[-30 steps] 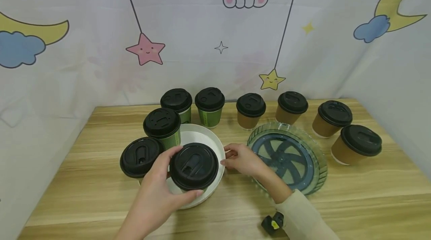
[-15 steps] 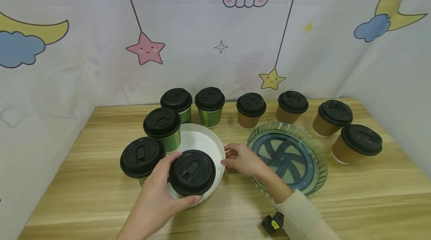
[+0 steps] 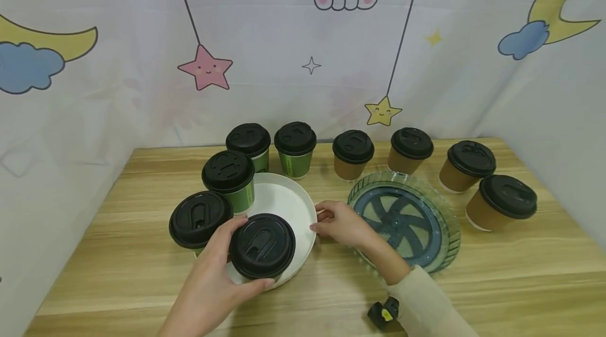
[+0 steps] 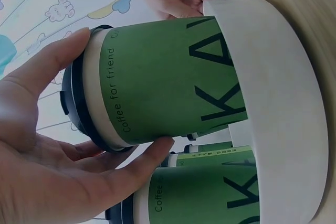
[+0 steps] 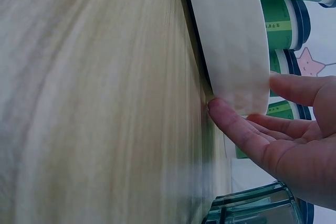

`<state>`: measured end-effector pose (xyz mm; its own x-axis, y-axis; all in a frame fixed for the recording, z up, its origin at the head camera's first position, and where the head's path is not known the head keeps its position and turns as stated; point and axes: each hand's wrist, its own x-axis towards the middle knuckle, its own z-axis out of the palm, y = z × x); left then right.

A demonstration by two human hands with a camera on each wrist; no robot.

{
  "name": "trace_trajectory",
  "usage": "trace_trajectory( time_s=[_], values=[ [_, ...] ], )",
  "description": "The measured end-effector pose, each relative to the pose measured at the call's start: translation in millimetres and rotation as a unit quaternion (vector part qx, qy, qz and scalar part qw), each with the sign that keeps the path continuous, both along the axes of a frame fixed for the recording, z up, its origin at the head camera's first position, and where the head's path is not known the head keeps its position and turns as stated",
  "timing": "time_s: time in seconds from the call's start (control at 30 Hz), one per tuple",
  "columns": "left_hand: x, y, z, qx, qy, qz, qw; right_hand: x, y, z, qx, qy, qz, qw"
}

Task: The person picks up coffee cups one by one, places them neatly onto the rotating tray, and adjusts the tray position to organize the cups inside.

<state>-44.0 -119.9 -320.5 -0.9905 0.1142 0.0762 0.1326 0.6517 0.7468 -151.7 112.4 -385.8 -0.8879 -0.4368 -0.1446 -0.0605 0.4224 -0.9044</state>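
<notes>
My left hand (image 3: 213, 268) grips a green paper coffee cup (image 4: 157, 77) around its black lid, thumb on one side and fingers on the other. The cup stands upright within the round white tray (image 3: 295, 205), near its front left; the tray's wall hides the cup's lower end in the left wrist view. At the tray's right edge, my right hand (image 3: 343, 224) holds the rim, with one digit over the top and another low by the table. Two more green cups with black lids, a rear one (image 3: 242, 197) and a front one (image 3: 201, 221), stand beside the tray's left side.
Two green cups, one of them this cup (image 3: 295, 163), stand at the back. Several brown cups with black lids, including a near one (image 3: 490, 211), curve around a clear bluish-green tray (image 3: 452, 237). A small black object (image 3: 383, 313) sits by the right sleeve. A printed curtain (image 3: 265, 27) hangs behind.
My left hand has lowered the green cup and brought it slightly left and nearer to me, over the white tray. The right hand stays at the rim.
</notes>
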Motion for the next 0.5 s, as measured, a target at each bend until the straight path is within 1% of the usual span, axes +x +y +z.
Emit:
trace_trajectory(
  time_s=[0.33,0.5],
  values=[
    [1.7,-7.5,-0.1,-0.006,-0.025,0.010,0.9996,-0.3,-0.9,0.7,0.006,0.001,-0.001,1.000],
    [2.7,-11.4,-0.4,-0.004,-0.020,0.011,0.9997,-0.2,-1.1,1.3,0.010,0.000,-0.002,1.000]
  ],
)
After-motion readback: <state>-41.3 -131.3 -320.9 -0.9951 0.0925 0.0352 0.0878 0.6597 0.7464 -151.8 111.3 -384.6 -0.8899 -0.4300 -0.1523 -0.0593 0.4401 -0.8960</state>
